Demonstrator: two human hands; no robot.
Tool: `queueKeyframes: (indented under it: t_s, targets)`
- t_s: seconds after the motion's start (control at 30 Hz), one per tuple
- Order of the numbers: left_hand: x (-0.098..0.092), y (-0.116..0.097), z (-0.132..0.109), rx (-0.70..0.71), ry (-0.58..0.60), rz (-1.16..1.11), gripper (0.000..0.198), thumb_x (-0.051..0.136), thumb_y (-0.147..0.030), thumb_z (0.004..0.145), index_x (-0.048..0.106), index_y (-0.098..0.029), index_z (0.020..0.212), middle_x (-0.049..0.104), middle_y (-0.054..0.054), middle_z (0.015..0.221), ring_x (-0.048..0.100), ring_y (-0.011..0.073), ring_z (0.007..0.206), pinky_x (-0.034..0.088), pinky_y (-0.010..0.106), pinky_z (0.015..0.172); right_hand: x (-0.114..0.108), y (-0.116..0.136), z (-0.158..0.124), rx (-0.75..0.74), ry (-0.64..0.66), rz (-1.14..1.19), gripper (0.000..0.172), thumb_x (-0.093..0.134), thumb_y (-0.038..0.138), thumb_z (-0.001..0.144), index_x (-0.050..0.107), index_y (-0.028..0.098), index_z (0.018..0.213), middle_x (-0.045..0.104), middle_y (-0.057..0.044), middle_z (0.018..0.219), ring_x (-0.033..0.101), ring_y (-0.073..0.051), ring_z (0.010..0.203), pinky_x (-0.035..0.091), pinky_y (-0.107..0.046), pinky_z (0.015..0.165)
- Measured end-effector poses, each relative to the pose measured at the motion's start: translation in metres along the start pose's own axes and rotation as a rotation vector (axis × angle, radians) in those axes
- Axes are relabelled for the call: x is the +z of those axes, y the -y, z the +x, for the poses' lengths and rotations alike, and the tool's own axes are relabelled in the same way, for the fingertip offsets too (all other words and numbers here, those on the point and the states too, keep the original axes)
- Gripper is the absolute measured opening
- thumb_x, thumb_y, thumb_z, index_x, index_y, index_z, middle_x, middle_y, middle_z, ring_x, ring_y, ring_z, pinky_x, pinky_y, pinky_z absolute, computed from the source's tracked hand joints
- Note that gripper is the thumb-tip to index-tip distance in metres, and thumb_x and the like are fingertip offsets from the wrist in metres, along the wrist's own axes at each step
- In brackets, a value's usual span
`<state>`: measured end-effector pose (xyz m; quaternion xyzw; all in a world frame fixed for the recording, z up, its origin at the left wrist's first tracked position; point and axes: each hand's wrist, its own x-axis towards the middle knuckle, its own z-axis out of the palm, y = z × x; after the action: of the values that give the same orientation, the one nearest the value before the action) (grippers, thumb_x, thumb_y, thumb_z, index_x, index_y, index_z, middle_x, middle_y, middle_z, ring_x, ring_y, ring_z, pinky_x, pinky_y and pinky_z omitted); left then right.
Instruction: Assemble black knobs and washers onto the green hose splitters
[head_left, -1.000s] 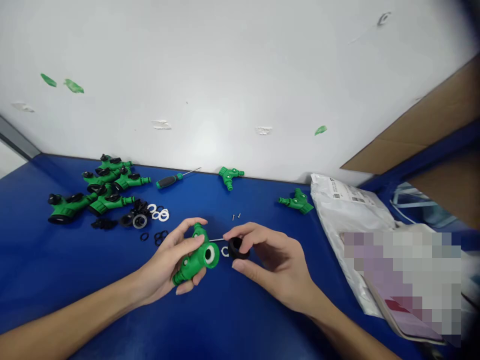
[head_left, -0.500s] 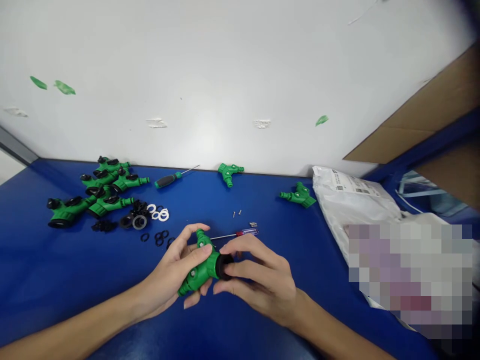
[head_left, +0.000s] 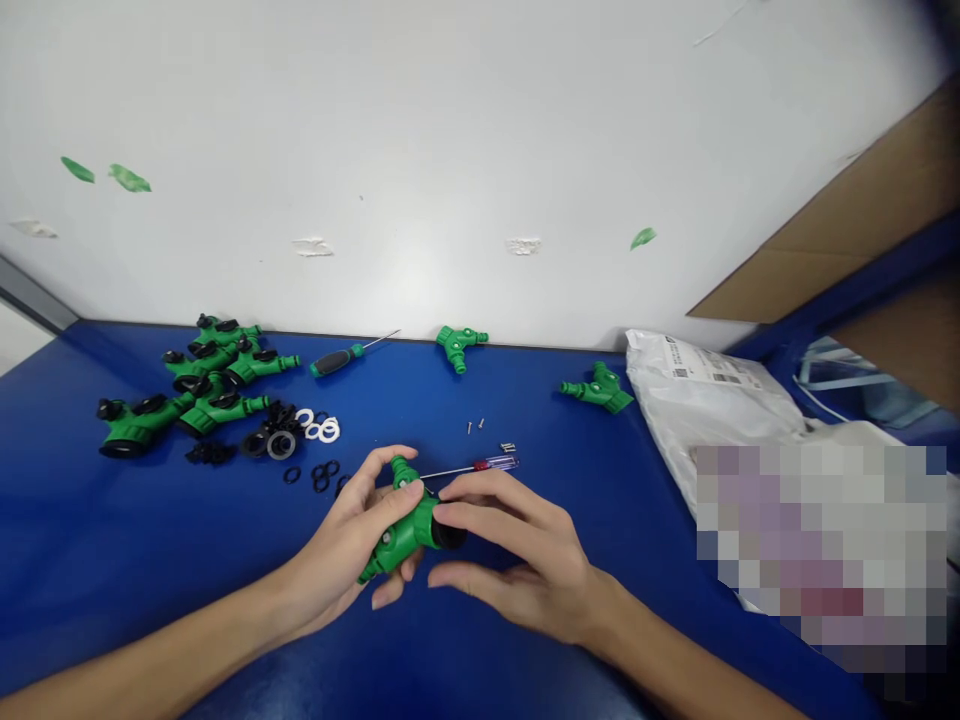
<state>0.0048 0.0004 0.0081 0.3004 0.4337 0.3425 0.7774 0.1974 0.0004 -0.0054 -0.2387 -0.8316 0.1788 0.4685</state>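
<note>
My left hand (head_left: 367,525) is closed around a green Y-shaped hose splitter (head_left: 401,540), its thumb lying along the top near the fork. One narrow branch points up and away, the other down to the left. A black ring-shaped collar (head_left: 450,530) sits at the wide mouth, facing right. Beside that mouth, my right hand (head_left: 517,550) has its fingers apart. Its fingertips rest at the upper rim, while the thumb stands off below. Just behind the splitter lies a small screwdriver (head_left: 491,465) with a clear red-and-blue handle.
Green splitters with black valve knobs (head_left: 139,425) are grouped at left. Nearby lie white washers (head_left: 328,430), black rings (head_left: 322,475) and a green-black screwdriver (head_left: 337,358). Two knobless splitters (head_left: 459,345) lie farther back, with small screws (head_left: 508,447) nearer. A plastic bag (head_left: 675,420) lies right.
My right fingertips have shifted from inside the collar at the wide mouth to its upper rim, and the thumb stays apart. My left hand keeps its hold, with the splitter tilted slightly.
</note>
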Motion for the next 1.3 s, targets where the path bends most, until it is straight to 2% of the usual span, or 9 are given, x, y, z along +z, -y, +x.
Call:
queueKeyframes:
  t_s: [0.3,0.57,0.67,0.87,0.97,1.07,1.17,1.23,1.3]
  targets:
    - [0.002,-0.004,-0.001,0.012,-0.013,-0.004,0.057,0.066,-0.044,0.087,0.037,-0.031,0.135,0.054,-0.007,0.048,0.047,0.0114,0.041,0.031,0.011,0.028,-0.003,-0.002,0.000,-0.006,0.012,0.046,0.039,0.066,0.009,0.089,0.060,0.014,0.128,0.068,-0.014,0.109,0.066,-0.020,0.101,0.059,-0.036,0.085]
    - [0.002,-0.004,0.001,-0.013,-0.007,-0.050,0.052,0.065,-0.044,0.088,0.039,-0.031,0.131,0.054,-0.008,0.053,0.037,0.0062,0.034,0.030,0.011,0.027,-0.002,-0.002,0.001,-0.047,-0.002,0.075,0.043,0.061,0.000,0.089,0.060,0.015,0.129,0.069,-0.016,0.118,0.066,-0.022,0.108,0.057,-0.043,0.093]
    - [0.002,0.000,-0.001,0.049,-0.032,-0.012,0.057,0.067,-0.046,0.087,0.036,-0.032,0.133,0.052,-0.009,0.052,0.043,0.0092,0.040,0.032,0.011,0.028,-0.001,-0.001,0.000,-0.026,-0.008,0.018,0.036,0.066,0.007,0.089,0.062,0.012,0.125,0.070,-0.016,0.110,0.067,-0.021,0.099,0.060,-0.037,0.082]
    - [0.002,0.005,-0.003,0.098,-0.010,0.085,0.061,0.064,-0.047,0.089,0.031,-0.030,0.137,0.054,-0.008,0.052,0.047,0.0105,0.043,0.036,0.012,0.030,0.002,0.000,0.000,0.063,-0.078,-0.092,0.029,0.068,0.039,0.090,0.064,0.015,0.106,0.067,-0.003,0.072,0.061,-0.014,0.060,0.055,-0.028,0.056]
    - [0.003,0.003,-0.003,0.071,-0.002,0.070,0.060,0.064,-0.048,0.089,0.032,-0.029,0.136,0.054,-0.008,0.052,0.047,0.0105,0.042,0.035,0.012,0.030,-0.002,0.002,0.002,0.115,-0.053,-0.059,0.040,0.056,0.046,0.096,0.062,0.013,0.118,0.069,-0.009,0.085,0.063,-0.017,0.069,0.057,-0.031,0.062]
    - [0.003,0.001,-0.003,0.067,-0.032,0.023,0.058,0.066,-0.046,0.088,0.035,-0.029,0.134,0.055,-0.007,0.053,0.047,0.0104,0.042,0.032,0.011,0.029,-0.005,0.004,0.004,0.139,-0.007,-0.015,0.040,0.059,0.033,0.095,0.057,0.013,0.130,0.068,-0.013,0.103,0.064,-0.019,0.083,0.058,-0.032,0.069]
    - [0.003,0.001,-0.003,0.099,-0.047,0.016,0.056,0.065,-0.045,0.089,0.036,-0.028,0.133,0.055,-0.007,0.053,0.047,0.0103,0.043,0.033,0.011,0.030,-0.004,0.003,0.004,0.119,-0.006,-0.006,0.030,0.067,0.016,0.088,0.063,0.012,0.117,0.069,-0.009,0.089,0.064,-0.016,0.075,0.056,-0.028,0.067]
    - [0.004,0.000,-0.004,0.117,-0.048,0.022,0.054,0.064,-0.045,0.089,0.036,-0.028,0.132,0.055,-0.007,0.052,0.047,0.0106,0.043,0.033,0.011,0.030,-0.002,0.002,0.003,0.131,-0.008,-0.018,0.009,0.064,0.015,0.089,0.067,0.012,0.097,0.066,-0.004,0.071,0.060,-0.013,0.061,0.052,-0.025,0.058]
    - [0.003,0.000,-0.003,0.132,-0.053,0.023,0.053,0.064,-0.044,0.089,0.037,-0.028,0.132,0.055,-0.007,0.052,0.047,0.0107,0.043,0.033,0.011,0.030,-0.001,0.001,0.002,0.162,0.000,-0.050,0.015,0.057,0.015,0.093,0.065,0.014,0.080,0.060,-0.001,0.060,0.054,-0.012,0.052,0.046,-0.024,0.051]
